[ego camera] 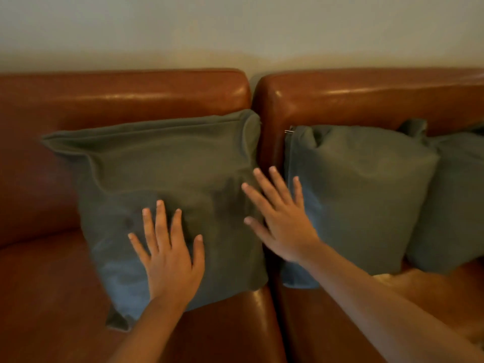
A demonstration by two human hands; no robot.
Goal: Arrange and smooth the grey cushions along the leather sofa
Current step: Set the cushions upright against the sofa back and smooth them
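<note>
Three grey cushions lean against the back of a brown leather sofa (125,93). The left cushion (162,163) stands on the left seat, its top edge slack and creased. My left hand (170,255) lies flat on its lower front, fingers straight and spread. My right hand (280,218) is open too, fingers spread over that cushion's right edge, beside the gap between the seats. The middle cushion (364,195) stands just right of my right hand, with a zip pull at its top left corner. A third cushion (455,200) sits partly behind it at the right edge.
A dark gap (272,310) splits the sofa into two seat sections. Bare leather seat (44,297) stretches left of the left cushion. A pale wall (235,27) rises behind the backrest.
</note>
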